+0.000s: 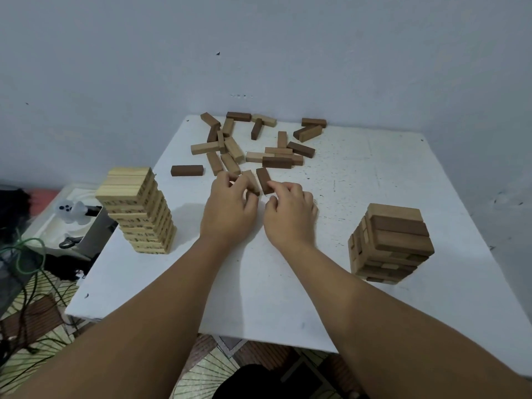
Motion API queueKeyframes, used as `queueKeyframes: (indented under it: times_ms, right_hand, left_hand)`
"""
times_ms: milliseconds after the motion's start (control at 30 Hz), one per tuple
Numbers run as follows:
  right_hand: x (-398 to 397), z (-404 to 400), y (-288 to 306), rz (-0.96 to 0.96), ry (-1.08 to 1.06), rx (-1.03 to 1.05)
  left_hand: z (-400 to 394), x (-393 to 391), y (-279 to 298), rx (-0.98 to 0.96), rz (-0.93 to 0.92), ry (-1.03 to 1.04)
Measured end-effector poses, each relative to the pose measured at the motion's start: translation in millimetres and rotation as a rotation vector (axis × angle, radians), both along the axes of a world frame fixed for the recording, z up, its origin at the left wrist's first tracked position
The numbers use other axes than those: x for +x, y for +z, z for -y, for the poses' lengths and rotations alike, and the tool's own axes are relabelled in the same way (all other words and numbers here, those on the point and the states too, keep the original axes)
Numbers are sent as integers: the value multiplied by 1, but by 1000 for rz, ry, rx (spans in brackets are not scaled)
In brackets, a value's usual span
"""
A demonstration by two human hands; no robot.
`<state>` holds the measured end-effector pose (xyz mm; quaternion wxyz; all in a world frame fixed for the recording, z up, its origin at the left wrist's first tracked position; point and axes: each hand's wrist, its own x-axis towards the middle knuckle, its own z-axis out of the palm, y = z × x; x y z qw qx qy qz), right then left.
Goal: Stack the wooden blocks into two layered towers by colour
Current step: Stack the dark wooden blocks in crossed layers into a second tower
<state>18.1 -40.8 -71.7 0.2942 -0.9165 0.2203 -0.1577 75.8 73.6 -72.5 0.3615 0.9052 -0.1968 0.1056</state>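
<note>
The left hand (230, 208) has its fingers (227, 177) curled over a light brown block (251, 181) at the near edge of the loose pile, thumb and fingers closed round it. The right hand (290, 214) lies just beside it, its fingers (277, 185) bent, with the forefinger tip touching the near end of a dark brown block (264, 180); whether the thumb also pinches that block I cannot tell. These 2 blocks lie side by side, almost touching, on the white desk (359, 180). Behind the hands the scattered blocks (259, 142) spread towards the far edge of the desk, light and dark pieces mixed and some lying across others, close to the wall (259, 53). 1 dark block (187, 170) lies alone to the left of the pile. On the left of the desk stands the pale tower (138, 211) (its sides carry small dark printed marks), many layers high and leaning slightly. On the right stands the brown tower (391, 244), shorter, its layers crossed, with 3 blocks on top. Both towers are well apart from the hands. Off the desk to the left lie a white tray (54, 226) and green cables (23, 254).
</note>
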Motion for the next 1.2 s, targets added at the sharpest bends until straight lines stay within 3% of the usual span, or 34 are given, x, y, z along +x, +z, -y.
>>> queueKeyframes:
  times_ms: [300, 567, 967, 1200]
  right_hand:
    - [-5, 2, 3, 23, 59, 47]
    - [3, 1, 7, -13, -22, 83]
    - [58, 17, 34, -349, -59, 8]
    - [48, 19, 20, -130, -151, -13]
  left_hand:
    - [-3, 3, -2, -34, -44, -50]
    - [-1, 8, -5, -23, -57, -25]
    - [-2, 10, -9, -18, -38, -28]
    - [-2, 12, -9, -29, -45, -30]
